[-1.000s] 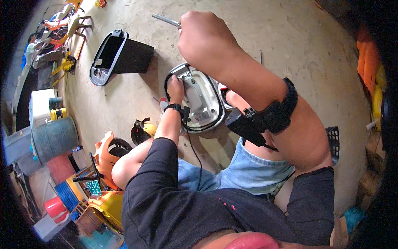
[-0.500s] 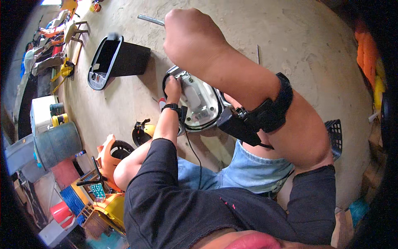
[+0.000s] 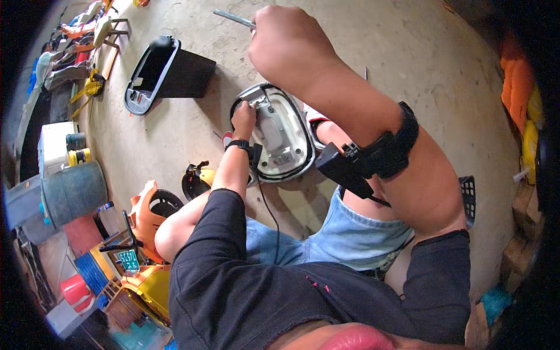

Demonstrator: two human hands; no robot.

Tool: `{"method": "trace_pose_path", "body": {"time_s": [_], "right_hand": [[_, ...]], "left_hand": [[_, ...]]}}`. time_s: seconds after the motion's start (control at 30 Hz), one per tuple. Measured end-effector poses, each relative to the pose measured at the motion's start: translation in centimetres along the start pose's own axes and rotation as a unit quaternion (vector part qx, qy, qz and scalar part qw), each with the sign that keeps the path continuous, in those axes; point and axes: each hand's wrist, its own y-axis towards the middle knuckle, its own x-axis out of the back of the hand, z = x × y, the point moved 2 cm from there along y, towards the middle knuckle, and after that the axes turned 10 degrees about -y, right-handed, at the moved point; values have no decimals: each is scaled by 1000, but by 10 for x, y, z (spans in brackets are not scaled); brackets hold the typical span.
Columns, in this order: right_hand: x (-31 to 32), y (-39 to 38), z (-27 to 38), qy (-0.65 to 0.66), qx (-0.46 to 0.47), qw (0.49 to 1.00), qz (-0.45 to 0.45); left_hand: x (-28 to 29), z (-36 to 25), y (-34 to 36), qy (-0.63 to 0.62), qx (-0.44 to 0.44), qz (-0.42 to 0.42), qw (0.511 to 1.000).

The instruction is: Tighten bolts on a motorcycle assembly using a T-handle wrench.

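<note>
Steadily: a braced shell and a guided rod

Your floor is the bed for everything, so let the pale rounded shell, your landmark, lie flat on it, hollow side up as it is now, between your shoes. A shell this curved could rock, I judge, so let the shoes act as side stops. The black box sits beyond the shell and to its left, well apart; leave that gap so your elbow has room.

Your right hand is raised past the shell's far end, its fingers clenched around the metal rod. Your left hand is at the shell's far left edge; the view does not show whether its fingers pinch a part or merely press, so I cannot tell. Bear down there gently and make sure those fingers lie clear of the rod's path.

Mind the metal bracket at the shell's far end: a straight, slow approach should spare it scratches. Lastly, the metal rod juts left from your fist, clear of the shell; a looser wrist should help you aim it.
</note>
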Motion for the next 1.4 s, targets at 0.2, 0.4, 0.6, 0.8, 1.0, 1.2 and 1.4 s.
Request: {"method": "trace_pose_path", "body": {"time_s": [0.2,0.4,0.6,0.8,1.0,1.2,1.4], "right_hand": [[-7,5,-4,18,32,999,-16],[-15,10,6,13,13,1000,-20],[-8,-3,27,54,66,996,33],[2,-26,49,236,63,970,-4],[18,-39,55,468,48,881,-51],[29,-40,59,584,69,809,-15],[29,-51,67,620,80,780,27]], "left_hand": [[16,22,9,-288,116,-43,949],[166,-26,4,-756,282,77,585],[359,-105,-60,-693,88,34,715],[426,-117,-123,-735,-5,-47,676],[408,-94,-116,-834,12,-88,545],[394,-94,-95,-852,29,-180,492],[402,-107,-84,-834,6,-214,508]]}}
